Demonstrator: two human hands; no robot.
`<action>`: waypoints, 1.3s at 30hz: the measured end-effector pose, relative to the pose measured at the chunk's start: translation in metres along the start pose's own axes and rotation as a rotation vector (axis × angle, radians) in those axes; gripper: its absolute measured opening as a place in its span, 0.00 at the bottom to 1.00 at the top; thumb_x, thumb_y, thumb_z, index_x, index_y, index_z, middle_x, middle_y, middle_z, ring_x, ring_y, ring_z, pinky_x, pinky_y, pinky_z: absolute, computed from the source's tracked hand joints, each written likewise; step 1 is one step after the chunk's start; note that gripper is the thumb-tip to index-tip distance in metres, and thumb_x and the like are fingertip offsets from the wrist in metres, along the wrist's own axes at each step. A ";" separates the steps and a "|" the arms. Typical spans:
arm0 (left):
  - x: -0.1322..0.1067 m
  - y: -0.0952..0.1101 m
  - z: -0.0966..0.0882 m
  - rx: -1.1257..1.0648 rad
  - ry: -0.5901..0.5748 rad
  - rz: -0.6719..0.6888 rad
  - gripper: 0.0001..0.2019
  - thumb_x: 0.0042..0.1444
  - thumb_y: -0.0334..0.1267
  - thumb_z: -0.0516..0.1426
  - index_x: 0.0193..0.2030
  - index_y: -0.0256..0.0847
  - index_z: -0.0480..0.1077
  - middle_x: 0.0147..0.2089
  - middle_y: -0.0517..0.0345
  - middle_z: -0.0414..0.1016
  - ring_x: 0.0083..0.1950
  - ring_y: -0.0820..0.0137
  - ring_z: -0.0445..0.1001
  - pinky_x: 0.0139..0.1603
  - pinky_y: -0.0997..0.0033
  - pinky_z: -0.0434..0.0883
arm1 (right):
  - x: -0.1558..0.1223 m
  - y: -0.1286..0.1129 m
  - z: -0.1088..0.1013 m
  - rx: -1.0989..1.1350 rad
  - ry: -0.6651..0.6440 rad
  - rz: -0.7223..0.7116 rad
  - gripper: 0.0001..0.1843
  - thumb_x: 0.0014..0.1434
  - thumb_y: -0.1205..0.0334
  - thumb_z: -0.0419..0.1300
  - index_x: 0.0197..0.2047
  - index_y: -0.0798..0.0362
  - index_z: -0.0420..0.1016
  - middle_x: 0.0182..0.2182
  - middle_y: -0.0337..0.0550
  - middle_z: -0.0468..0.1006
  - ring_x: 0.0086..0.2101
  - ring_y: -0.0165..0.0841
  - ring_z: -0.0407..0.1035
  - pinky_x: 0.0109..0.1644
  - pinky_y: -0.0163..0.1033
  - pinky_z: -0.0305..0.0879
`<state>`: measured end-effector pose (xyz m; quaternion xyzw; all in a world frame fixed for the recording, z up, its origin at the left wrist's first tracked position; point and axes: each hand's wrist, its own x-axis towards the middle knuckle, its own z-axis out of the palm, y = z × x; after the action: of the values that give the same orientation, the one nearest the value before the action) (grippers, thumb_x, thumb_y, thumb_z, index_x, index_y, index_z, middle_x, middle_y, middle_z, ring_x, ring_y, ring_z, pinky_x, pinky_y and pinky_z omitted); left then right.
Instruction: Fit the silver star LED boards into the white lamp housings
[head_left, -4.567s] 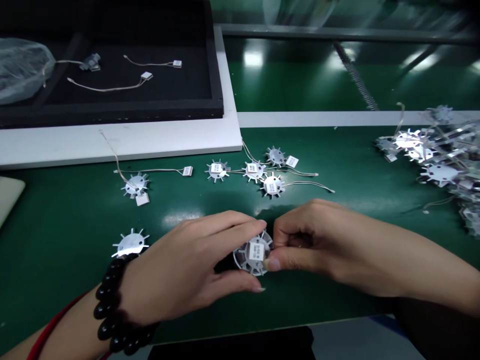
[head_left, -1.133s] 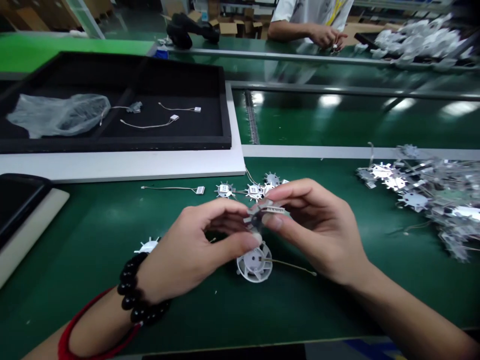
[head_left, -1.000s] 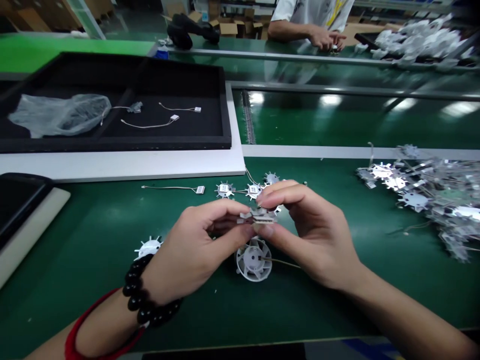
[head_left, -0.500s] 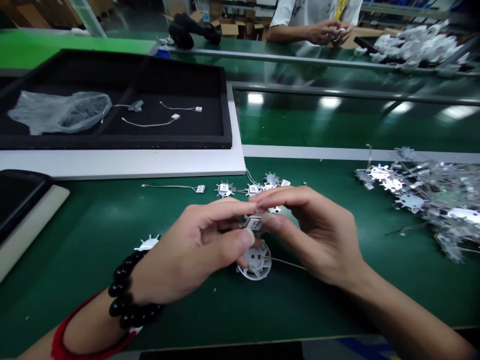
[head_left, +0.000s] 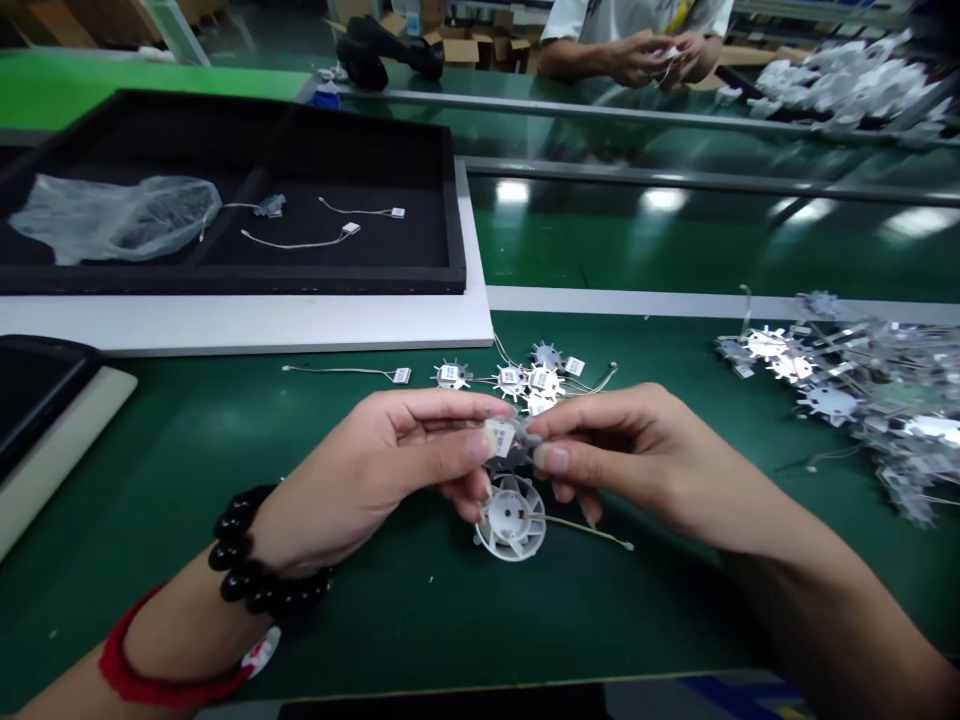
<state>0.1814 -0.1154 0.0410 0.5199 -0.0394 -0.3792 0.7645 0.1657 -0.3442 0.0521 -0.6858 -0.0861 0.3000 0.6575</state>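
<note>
- 1 small finned metal disc (head_left: pixel 513 459) is held above the green work mat (head_left: pixel 180 480), between both hands, mostly hidden by the fingers; a white square tag (head_left: pixel 499 436) is seen on its upper side, tilted.
- Left hand (head_left: pixel 367 475) is half closed, palm turned inward, with the left thumb (head_left: pixel 476 447) pressed on the tag side of the disc; black bead bracelet (head_left: pixel 255 565) and red cord (head_left: pixel 150 680) are worn on that wrist.
- Right hand (head_left: pixel 637 460) is also half closed, with the right thumb (head_left: pixel 551 458) and curled fingers pinching the disc's other edge; the 2 thumbs are almost tip to tip, with the disc between them.
- 1 round white finned part (head_left: pixel 510 518) lies on the mat just below both hands, not touched by either; a thin wire (head_left: pixel 581 527) is run out from it to the right.
- Several spiked discs with tags (head_left: pixel 525 380) are grouped on the mat beyond the hands, and 1 loose tagged wire (head_left: pixel 345 372) lies to their left.
- 1 large heap of shiny spiked discs (head_left: pixel 847 370) is piled at the right of the mat.
- 1 black foam tray (head_left: pixel 225 280) on a white board (head_left: pixel 247 325) holds a clear plastic bag (head_left: pixel 112 218) and tagged wires (head_left: pixel 296 238).
- Co-worker's hands (head_left: pixel 652 55) are seen across the bench, holding a small item.
</note>
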 end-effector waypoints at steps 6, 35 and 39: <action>0.002 0.000 -0.002 0.006 -0.073 -0.098 0.09 0.60 0.34 0.66 0.47 0.40 0.80 0.32 0.61 0.80 0.31 0.81 0.78 0.37 0.86 0.77 | -0.002 -0.002 -0.001 -0.109 -0.025 0.079 0.06 0.61 0.59 0.67 0.36 0.53 0.81 0.28 0.37 0.77 0.27 0.25 0.69 0.30 0.28 0.68; -0.001 0.005 -0.001 0.177 -0.112 -0.115 0.09 0.59 0.32 0.65 0.46 0.43 0.80 0.27 0.67 0.80 0.29 0.83 0.77 0.35 0.89 0.74 | -0.010 -0.004 0.002 -0.215 0.034 0.032 0.11 0.63 0.56 0.66 0.32 0.53 0.75 0.25 0.36 0.73 0.25 0.25 0.62 0.26 0.30 0.56; -0.004 0.004 0.001 0.215 -0.052 -0.076 0.07 0.61 0.34 0.64 0.46 0.44 0.80 0.25 0.68 0.79 0.28 0.83 0.76 0.35 0.90 0.73 | -0.007 -0.004 0.000 -0.109 -0.040 0.034 0.12 0.62 0.55 0.66 0.33 0.54 0.77 0.24 0.36 0.72 0.24 0.24 0.60 0.25 0.31 0.53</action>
<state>0.1804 -0.1131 0.0465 0.5900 -0.0801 -0.4148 0.6881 0.1610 -0.3469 0.0585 -0.7157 -0.1036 0.3196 0.6122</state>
